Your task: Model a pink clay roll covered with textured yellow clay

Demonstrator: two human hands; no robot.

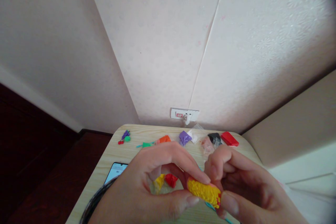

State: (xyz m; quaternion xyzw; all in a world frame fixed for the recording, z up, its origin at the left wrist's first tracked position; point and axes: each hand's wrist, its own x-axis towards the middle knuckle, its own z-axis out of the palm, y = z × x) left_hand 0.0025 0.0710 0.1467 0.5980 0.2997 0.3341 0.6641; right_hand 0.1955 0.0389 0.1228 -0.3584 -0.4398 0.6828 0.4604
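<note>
Between my two hands is a small, bumpy yellow clay piece point(203, 191) with bits of red at its right end and pink along its upper edge. The thumb and fingers of my left hand point(154, 185) pinch its left part. At its right end, the thumb and fingertips of my right hand point(249, 185) close on the red bits. Behind my left hand, a yellow packet point(159, 182) and a red packet point(171, 180) show through the gap under the fingers. A thin blue stick point(210, 206) is partly hidden below the clay.
On the wooden table point(105, 159) lie small purple, green and red clay shapes point(126, 136), a phone point(115, 171), and orange point(164, 140), purple point(184, 138), black point(215, 139) and red point(230, 139) packets. A wall socket point(184, 114) holds a white plug.
</note>
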